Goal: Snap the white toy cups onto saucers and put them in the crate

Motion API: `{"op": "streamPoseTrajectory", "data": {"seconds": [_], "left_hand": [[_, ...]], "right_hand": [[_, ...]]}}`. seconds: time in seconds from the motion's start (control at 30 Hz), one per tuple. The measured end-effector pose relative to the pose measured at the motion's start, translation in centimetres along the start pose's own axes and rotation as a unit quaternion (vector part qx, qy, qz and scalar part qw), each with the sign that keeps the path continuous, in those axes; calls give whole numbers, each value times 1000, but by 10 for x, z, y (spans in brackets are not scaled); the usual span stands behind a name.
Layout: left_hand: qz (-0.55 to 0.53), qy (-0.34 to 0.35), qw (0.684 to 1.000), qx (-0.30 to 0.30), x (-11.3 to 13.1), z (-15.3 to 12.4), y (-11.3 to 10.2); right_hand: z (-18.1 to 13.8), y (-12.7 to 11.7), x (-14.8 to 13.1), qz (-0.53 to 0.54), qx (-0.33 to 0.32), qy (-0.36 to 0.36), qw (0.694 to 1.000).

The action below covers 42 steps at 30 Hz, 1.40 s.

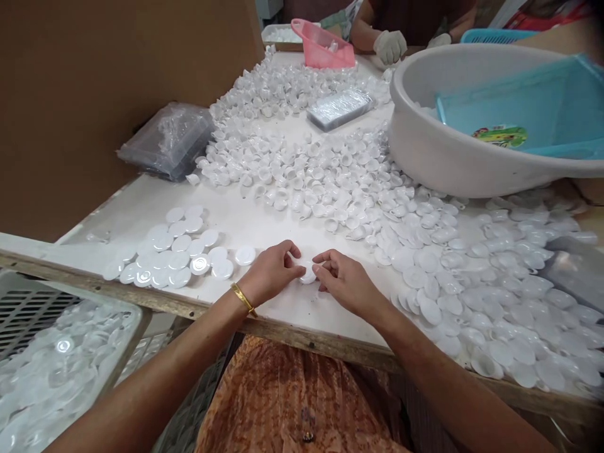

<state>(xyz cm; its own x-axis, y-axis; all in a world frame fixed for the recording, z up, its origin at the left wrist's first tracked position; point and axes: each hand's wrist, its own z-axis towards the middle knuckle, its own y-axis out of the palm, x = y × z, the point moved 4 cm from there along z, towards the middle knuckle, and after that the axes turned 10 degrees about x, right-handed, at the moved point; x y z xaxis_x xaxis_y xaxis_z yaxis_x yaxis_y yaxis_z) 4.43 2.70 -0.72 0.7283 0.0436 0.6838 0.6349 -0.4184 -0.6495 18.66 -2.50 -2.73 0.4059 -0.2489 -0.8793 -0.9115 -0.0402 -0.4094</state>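
Observation:
My left hand (272, 272) and my right hand (340, 280) meet near the table's front edge, fingers pinched together around one small white plastic cap (308, 274). A gold bangle (242, 297) circles my left wrist. Left of my hands lies a flat group of round white lids (175, 249). To the right spreads a loose heap of white lids (476, 283). Beyond my hands a large pile of small white cup-shaped parts (302, 170) covers the white table (245, 223).
A big white basin (453, 151) holding a blue tray (523, 110) stands at the right. A pink basket (321, 47) and another person's gloved hand (390, 45) are at the far end. Plastic bags (170, 139) lie left. A crate of lids (51, 358) sits below left.

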Motion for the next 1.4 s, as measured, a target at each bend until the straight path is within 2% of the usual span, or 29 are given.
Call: {"op": "streamPoseTrajectory", "data": {"seconds": [0.07, 0.17, 0.27, 0.4, 0.57, 0.77, 0.93, 1.03, 1.1, 1.13, 1.2, 1.23, 1.3, 1.4], "left_hand": [[62, 50, 995, 63, 11, 5, -3], [153, 92, 971, 162, 27, 14, 4], [257, 140, 934, 206, 36, 24, 21], [316, 172, 905, 226, 35, 31, 36], [307, 164, 916, 198, 30, 36, 38], [284, 174, 922, 197, 33, 34, 36], [269, 149, 923, 234, 32, 24, 29], [306, 175, 902, 248, 22, 14, 13], [320, 200, 890, 257, 8, 11, -4], [306, 195, 891, 274, -1, 11, -15], [261, 173, 908, 280, -22, 13, -36], [243, 158, 916, 277, -32, 14, -46], [230, 130, 925, 272, -47, 15, -62], [237, 112, 917, 302, -48, 11, -78]], "right_hand": [[1, 1, 0, -14, 33, -5, 999], [2, 4, 1, -21, 52, -10, 998], [2, 4, 2, -15, 53, -11, 998], [3, 8, 5, 50, 13, 32, 998], [4, 17, 12, 175, -35, 149, 973], [6, 19, 6, 206, -47, 144, 967], [-2, 20, -3, 222, -85, 140, 961], [-10, 1, -5, 144, -62, 75, 985], [-12, -29, -3, 21, 37, 8, 999], [-13, -48, -1, -59, 107, -27, 992], [-14, -84, 3, -224, 227, -82, 944], [-13, -96, 7, -298, 250, -102, 916], [-8, -109, 18, -396, 247, -123, 876], [-3, -111, 31, -448, 232, -145, 851]]}}
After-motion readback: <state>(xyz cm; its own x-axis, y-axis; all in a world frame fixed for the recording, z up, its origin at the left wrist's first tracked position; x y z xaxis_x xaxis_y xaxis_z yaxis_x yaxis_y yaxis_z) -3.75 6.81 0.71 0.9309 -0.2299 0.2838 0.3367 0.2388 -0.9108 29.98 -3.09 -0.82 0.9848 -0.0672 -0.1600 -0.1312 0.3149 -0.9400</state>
